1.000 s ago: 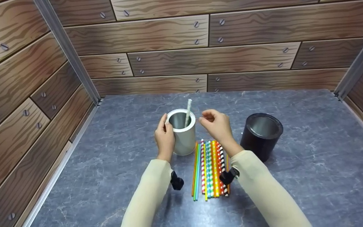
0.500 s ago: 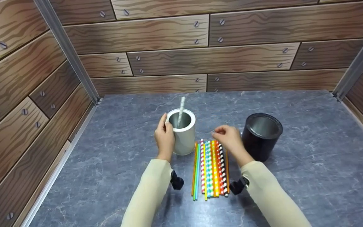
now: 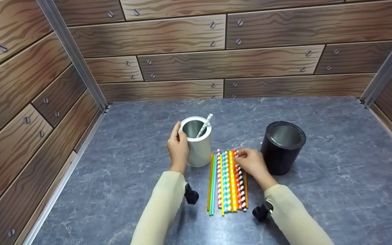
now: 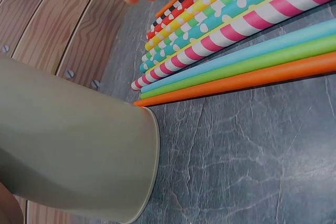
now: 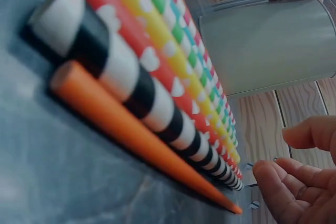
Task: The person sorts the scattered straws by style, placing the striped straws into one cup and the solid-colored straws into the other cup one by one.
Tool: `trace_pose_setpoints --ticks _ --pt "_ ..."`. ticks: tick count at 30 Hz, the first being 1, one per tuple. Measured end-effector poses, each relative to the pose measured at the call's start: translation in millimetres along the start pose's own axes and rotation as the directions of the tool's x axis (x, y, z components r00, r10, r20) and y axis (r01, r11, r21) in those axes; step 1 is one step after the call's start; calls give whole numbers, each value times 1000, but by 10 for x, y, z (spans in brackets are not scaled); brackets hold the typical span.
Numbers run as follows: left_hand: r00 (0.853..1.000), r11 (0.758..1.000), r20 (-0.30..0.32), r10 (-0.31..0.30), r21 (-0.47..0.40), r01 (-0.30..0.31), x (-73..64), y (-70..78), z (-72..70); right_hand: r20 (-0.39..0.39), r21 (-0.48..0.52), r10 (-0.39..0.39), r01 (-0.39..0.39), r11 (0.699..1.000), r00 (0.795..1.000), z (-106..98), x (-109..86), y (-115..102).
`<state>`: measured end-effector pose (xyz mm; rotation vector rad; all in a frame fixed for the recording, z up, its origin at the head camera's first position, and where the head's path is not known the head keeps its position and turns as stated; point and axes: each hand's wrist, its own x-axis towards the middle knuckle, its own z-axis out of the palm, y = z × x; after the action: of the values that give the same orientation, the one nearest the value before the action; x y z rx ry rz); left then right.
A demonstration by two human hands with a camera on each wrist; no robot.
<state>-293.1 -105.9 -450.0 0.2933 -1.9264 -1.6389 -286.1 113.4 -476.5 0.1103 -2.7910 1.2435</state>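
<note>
My left hand point(image 3: 178, 148) grips the left side of a cream-coloured cup point(image 3: 199, 153), its fingers at the rim. A pale patterned paper straw point(image 3: 205, 124) leans inside that cup against the right of the rim. A row of colourful straws point(image 3: 228, 183) lies flat on the tabletop, some plain, others striped or dotted. Over the far right ends of this row hovers my right hand point(image 3: 252, 161). In the right wrist view the thumb and fingertips point(image 5: 265, 174) are apart with nothing between them, close to the black-and-white striped straw point(image 5: 157, 108) and an orange straw point(image 5: 136, 135).
A black cup point(image 3: 281, 158) stands upright right beside my right hand. The grey marbled tabletop point(image 3: 141, 136) is bounded by wood-patterned walls point(image 3: 182, 68) at the back and sides.
My right hand has drawn back from beside the cream cup, down to the straws' far ends. The straw inside the cup tipped left, then right. My left hand has stayed in place.
</note>
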Motion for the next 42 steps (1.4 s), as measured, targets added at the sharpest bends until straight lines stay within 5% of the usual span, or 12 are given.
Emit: trace_pose_setpoints --ticks 13,23,31,42 --pt "1000 1000 9 -4 11 4 -13 -11 8 4 -142 -36 37 989 999 64 -18 85" --pt "1000 1000 8 -11 -11 12 -6 -3 9 46 -164 -13 21 986 999 121 24 80" --pt "1000 1000 17 -7 -16 8 -16 -7 1 140 -81 91 -80 993 986 95 60 85" --pt "1000 1000 13 6 -11 -6 -11 -7 -2 162 -314 44 9 949 986 166 119 -17"
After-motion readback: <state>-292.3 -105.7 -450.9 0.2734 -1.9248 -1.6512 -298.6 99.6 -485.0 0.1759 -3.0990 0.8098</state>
